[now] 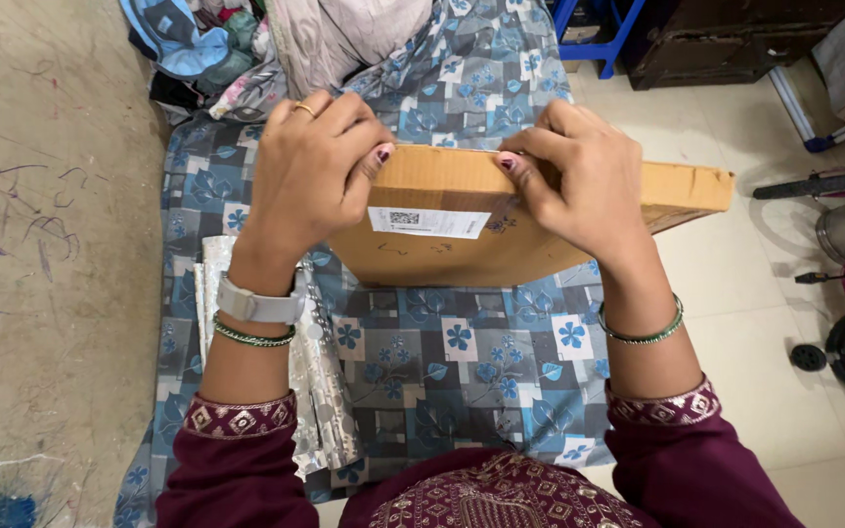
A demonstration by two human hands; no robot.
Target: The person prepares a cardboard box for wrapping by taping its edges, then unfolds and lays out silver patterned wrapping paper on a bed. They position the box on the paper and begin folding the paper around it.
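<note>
Silver crinkled foil (320, 391); both hands (310, 171) (579, 181) pinch flat cardboard box (559, 210).

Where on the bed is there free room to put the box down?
The open patch of the floral sheet lies just below the cardboard box, between the silver wrapping roll at one side and the bed's edge by the tiled floor. Beyond the box it is crowded: a clothes pile fills the far end.

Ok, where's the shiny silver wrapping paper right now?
In the head view, the crinkled silver wrapping paper lies on the blue floral bedsheet, on the person's left, under the left hand and wrist, beside the brown cardboard box.
</note>
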